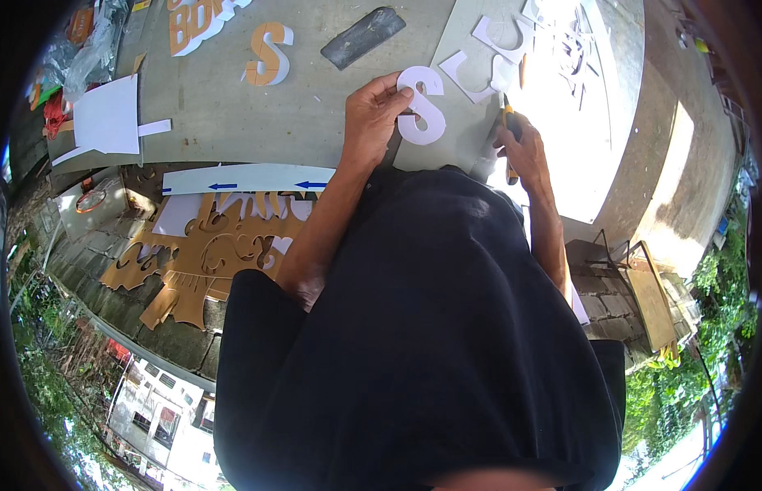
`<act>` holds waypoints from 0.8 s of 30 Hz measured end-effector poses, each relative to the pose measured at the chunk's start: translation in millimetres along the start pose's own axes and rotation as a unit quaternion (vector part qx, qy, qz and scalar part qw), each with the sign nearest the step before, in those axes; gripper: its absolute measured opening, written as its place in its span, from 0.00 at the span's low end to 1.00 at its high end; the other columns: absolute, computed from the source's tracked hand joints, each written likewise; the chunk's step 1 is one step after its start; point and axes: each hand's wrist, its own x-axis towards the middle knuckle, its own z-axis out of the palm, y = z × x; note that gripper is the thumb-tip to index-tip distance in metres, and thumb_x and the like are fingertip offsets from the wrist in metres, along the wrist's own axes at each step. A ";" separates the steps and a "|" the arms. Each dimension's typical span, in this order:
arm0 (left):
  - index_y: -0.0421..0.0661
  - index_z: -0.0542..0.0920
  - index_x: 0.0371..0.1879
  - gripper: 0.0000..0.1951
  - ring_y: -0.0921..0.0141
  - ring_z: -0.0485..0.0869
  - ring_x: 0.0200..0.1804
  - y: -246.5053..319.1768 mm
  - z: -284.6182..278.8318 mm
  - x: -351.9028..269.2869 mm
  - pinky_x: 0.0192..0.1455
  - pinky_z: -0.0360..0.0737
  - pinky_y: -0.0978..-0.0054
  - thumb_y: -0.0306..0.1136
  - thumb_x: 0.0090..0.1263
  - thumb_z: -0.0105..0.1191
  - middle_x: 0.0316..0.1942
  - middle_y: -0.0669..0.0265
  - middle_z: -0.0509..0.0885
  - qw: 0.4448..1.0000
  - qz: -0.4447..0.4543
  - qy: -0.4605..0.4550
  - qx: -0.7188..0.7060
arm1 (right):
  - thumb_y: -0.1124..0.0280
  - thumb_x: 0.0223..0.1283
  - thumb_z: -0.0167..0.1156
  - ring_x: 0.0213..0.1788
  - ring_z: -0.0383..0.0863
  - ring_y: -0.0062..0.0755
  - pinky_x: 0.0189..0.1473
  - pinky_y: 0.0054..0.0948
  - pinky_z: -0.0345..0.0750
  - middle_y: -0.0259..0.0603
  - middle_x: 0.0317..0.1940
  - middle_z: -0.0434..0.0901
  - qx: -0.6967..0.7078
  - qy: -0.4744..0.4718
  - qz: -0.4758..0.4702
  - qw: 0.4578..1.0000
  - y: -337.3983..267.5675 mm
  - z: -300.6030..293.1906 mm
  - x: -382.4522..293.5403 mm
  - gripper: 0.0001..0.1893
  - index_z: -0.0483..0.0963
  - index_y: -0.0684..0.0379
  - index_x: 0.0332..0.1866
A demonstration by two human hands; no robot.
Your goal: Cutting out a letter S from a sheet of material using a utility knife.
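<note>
My left hand (376,113) pinches a flat white letter S (435,116) by its upper left side, over the grey tabletop. To the right, my right hand (523,144) is closed around a yellow and black utility knife (510,123), its tip pointing up and away from me. Just beyond the knife lie white sheet offcuts (461,77) with curved cutouts. A thicker letter S (267,58), with a tan face and white sides, rests on the table to the left. Between it and the offcuts is a dark, flat worn block (364,37).
More tan-faced letters (191,30) stand at the far left. A white sheet (108,116) and clear plastic bags (89,58) occupy the table's left end. Below its near edge lie cut tan boards (191,264). Bright sun washes out the sheet (593,153) at the right.
</note>
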 end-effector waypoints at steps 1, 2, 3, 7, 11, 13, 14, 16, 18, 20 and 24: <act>0.33 0.83 0.58 0.14 0.71 0.89 0.43 -1.4 -2.1 2.9 0.44 0.89 0.73 0.21 0.75 0.58 0.44 0.58 0.90 1.000 0.009 0.024 -0.018 | 0.66 0.69 0.60 0.34 0.86 0.31 0.38 0.30 0.84 0.48 0.35 0.85 0.004 0.001 -0.004 1.000 2.3 3.2 0.8 0.24 0.74 0.72 0.63; 0.33 0.83 0.58 0.14 0.71 0.89 0.43 -2.2 -5.5 5.2 0.44 0.89 0.73 0.21 0.75 0.58 0.44 0.58 0.90 1.000 0.013 0.024 -0.015 | 0.65 0.69 0.61 0.34 0.86 0.31 0.38 0.31 0.84 0.47 0.35 0.85 -0.044 0.027 -0.039 0.998 5.9 5.9 1.9 0.24 0.73 0.70 0.65; 0.32 0.82 0.58 0.14 0.70 0.89 0.44 0.2 -6.4 7.7 0.44 0.90 0.71 0.21 0.75 0.58 0.45 0.57 0.90 0.999 0.004 0.030 -0.026 | 0.65 0.69 0.62 0.33 0.86 0.30 0.38 0.32 0.84 0.47 0.35 0.86 -0.091 0.055 -0.072 0.992 11.3 6.9 3.3 0.25 0.73 0.69 0.66; 0.31 0.82 0.57 0.14 0.67 0.89 0.45 8.7 -6.2 13.9 0.43 0.92 0.67 0.21 0.75 0.58 0.47 0.54 0.89 0.999 0.006 0.035 -0.032 | 0.64 0.69 0.65 0.39 0.89 0.42 0.44 0.36 0.84 0.53 0.40 0.87 -0.137 0.157 -0.261 0.943 17.0 10.7 14.9 0.26 0.73 0.66 0.68; 0.31 0.82 0.57 0.14 0.67 0.89 0.46 14.5 -0.4 15.4 0.44 0.92 0.68 0.21 0.75 0.58 0.47 0.54 0.88 0.999 0.005 0.031 -0.041 | 0.65 0.71 0.63 0.43 0.90 0.46 0.46 0.38 0.84 0.56 0.45 0.87 -0.241 0.268 -0.310 0.880 -14.8 13.0 8.9 0.21 0.76 0.64 0.64; 0.31 0.81 0.57 0.14 0.67 0.89 0.47 12.7 2.0 15.2 0.45 0.92 0.67 0.21 0.75 0.58 0.47 0.55 0.88 0.998 0.001 0.029 -0.058 | 0.65 0.71 0.64 0.39 0.89 0.41 0.43 0.35 0.83 0.52 0.41 0.86 -0.056 0.094 -0.245 0.963 -42.4 10.8 -4.2 0.16 0.80 0.67 0.55; 0.31 0.81 0.57 0.14 0.67 0.89 0.47 12.2 2.9 15.3 0.45 0.92 0.67 0.21 0.75 0.58 0.47 0.55 0.88 0.998 0.000 0.026 -0.058 | 0.60 0.73 0.62 0.35 0.87 0.32 0.40 0.33 0.82 0.47 0.39 0.87 0.042 -0.010 -0.183 0.982 -51.7 12.9 -8.0 0.17 0.82 0.67 0.51; 0.32 0.81 0.58 0.14 0.65 0.89 0.47 11.2 7.2 13.8 0.50 0.92 0.62 0.22 0.77 0.57 0.49 0.55 0.88 0.999 -0.006 0.021 -0.030 | 0.56 0.76 0.61 0.34 0.85 0.27 0.37 0.30 0.80 0.43 0.36 0.87 0.086 -0.093 -0.140 0.982 -66.3 18.8 -14.6 0.19 0.82 0.65 0.52; 0.32 0.81 0.58 0.14 0.65 0.89 0.48 8.9 9.7 11.5 0.50 0.92 0.62 0.22 0.77 0.57 0.50 0.56 0.88 0.999 -0.010 0.011 -0.032 | 0.55 0.76 0.61 0.33 0.85 0.26 0.35 0.28 0.80 0.41 0.35 0.87 0.073 -0.106 -0.137 0.982 -69.1 21.9 -14.9 0.19 0.82 0.64 0.51; 0.33 0.81 0.58 0.13 0.65 0.89 0.48 6.8 11.0 9.9 0.51 0.91 0.62 0.22 0.77 0.56 0.50 0.56 0.88 0.999 -0.013 0.004 -0.033 | 0.54 0.76 0.60 0.33 0.83 0.25 0.34 0.26 0.78 0.39 0.34 0.86 0.122 -0.145 -0.110 0.976 -61.2 26.2 -7.5 0.20 0.82 0.64 0.48; 0.34 0.80 0.59 0.13 0.65 0.89 0.51 6.1 6.8 7.8 0.54 0.90 0.63 0.22 0.78 0.55 0.51 0.56 0.87 0.998 -0.022 0.001 -0.058 | 0.57 0.78 0.58 0.33 0.83 0.24 0.33 0.25 0.78 0.37 0.34 0.84 0.337 -0.249 -0.088 0.904 -51.8 19.8 -7.6 0.17 0.81 0.64 0.47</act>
